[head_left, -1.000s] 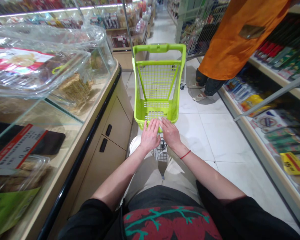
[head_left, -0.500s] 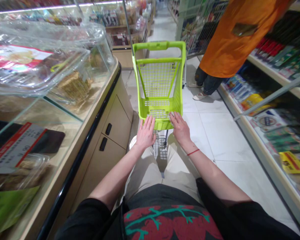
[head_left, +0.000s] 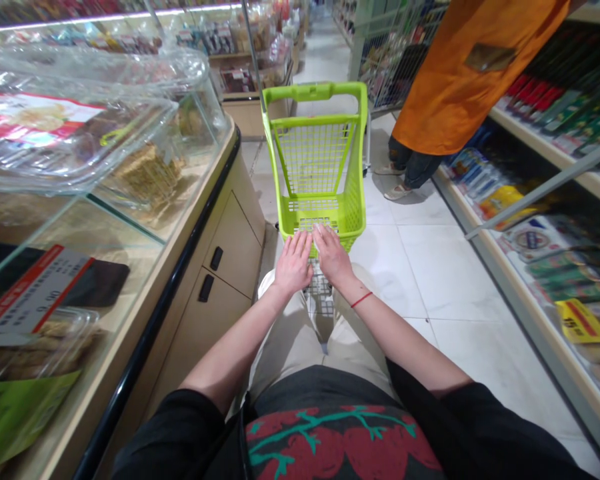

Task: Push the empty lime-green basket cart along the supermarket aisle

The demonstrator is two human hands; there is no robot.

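In front of my legs stands a bright green shopping cart [head_left: 356, 201] with a plastic basket and a handle at its far end. Nothing lies on the part of the basket floor that shows. My left hand [head_left: 294, 264] rests palm down on the near rim, fingers stretched out over the edge. Right beside it, my right hand [head_left: 332, 256] lies on the same rim, its fingers extended toward the left fingertips. Neither hand wraps round the cart. A red string bracelet [head_left: 361, 299] circles my right wrist.
Close on the left runs a glass-topped counter [head_left: 225, 157] with packaged food. A person in an orange garment [head_left: 443, 93] stands ahead right, near a wire cart [head_left: 387, 67]. Stocked shelves [head_left: 530, 143] line the right; pale floor tiles [head_left: 450, 267] lie between.
My right hand has slid left along the cart's near rim, up to my left hand. The left hand stays in place. The person in orange has hardly shifted.
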